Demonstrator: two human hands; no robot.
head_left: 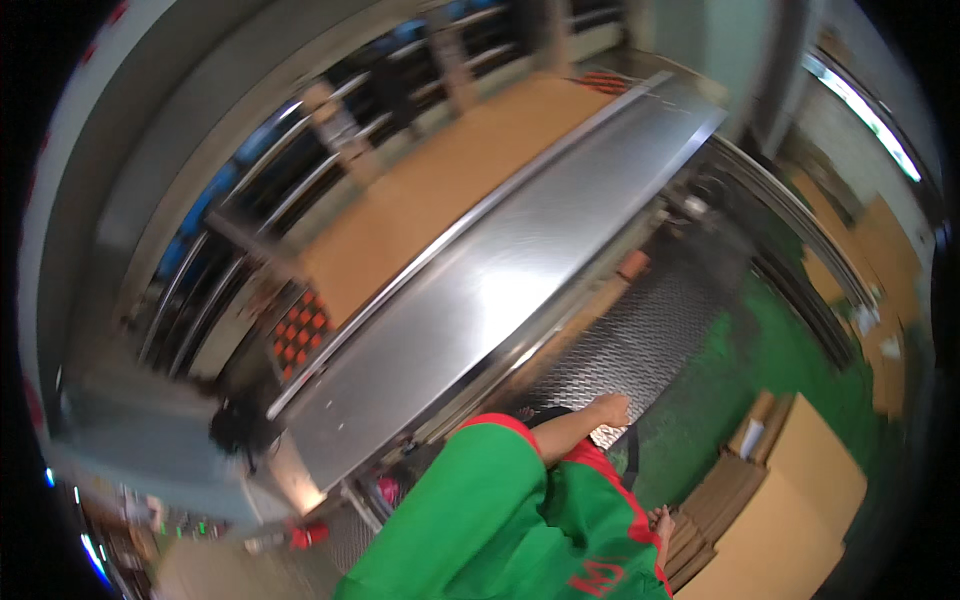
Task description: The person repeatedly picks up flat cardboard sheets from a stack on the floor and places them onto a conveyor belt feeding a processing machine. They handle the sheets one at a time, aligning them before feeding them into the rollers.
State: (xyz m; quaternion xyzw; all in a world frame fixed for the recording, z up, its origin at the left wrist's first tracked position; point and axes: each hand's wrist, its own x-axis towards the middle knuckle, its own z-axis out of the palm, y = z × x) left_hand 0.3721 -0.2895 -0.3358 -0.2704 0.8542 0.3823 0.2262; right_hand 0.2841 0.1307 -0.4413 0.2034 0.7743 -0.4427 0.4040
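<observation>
My left hand (pixel 609 409) reaches out from a green sleeve with red trim, over the patterned metal floor plate (pixel 650 345). Its fingers look curled in, and nothing shows in them. Beside the stack of brown cardboard sheets (pixel 722 494), low in the view, is my right hand (pixel 660 522). Its fingers are small and blurred, and I cannot tell whether they touch the stack. A large flat cardboard sheet (pixel 800 500) leans at the stack's right side.
A long shiny metal table (pixel 480 290) runs diagonally along a machine. Behind its raised edge lies a brown cardboard sheet (pixel 430 200), near rollers and orange-and-black pads (pixel 300 332). A curved rail (pixel 800 215) and more cardboard (pixel 885 260) stand at right, above green floor.
</observation>
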